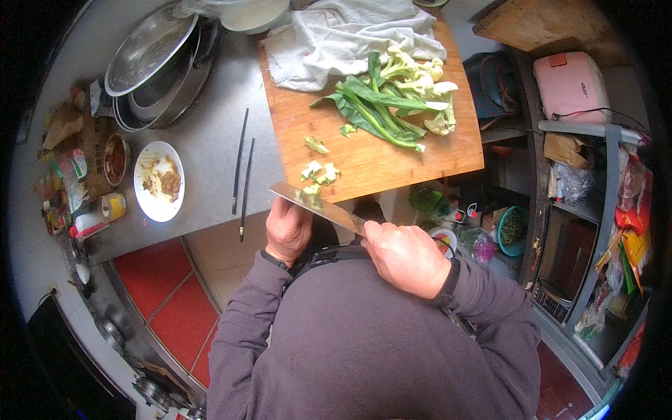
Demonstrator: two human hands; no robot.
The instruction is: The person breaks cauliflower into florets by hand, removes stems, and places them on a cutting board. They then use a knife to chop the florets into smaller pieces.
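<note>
My right hand (407, 257) grips the handle of a cleaver (336, 212), whose broad blade points up and left over the near edge of a wooden cutting board (367, 176). Behind the blade's far end is my left hand (287, 231); its fingers are partly hidden, so what they hold is unclear. Cut green-and-white vegetable pieces (328, 173) lie on the board beside the blade. Farther back on it rest long green leaves with stalks (378, 105) and pale cauliflower florets (420, 79), next to a crumpled white cloth (346, 42).
On the metal counter (210, 157) at left lie two dark chopsticks (247, 189), a white plate with food remains (157, 181), a bowl of red sauce (114, 160) and stacked metal basins (152, 52). Shelves with a pink appliance (569, 86) stand at right.
</note>
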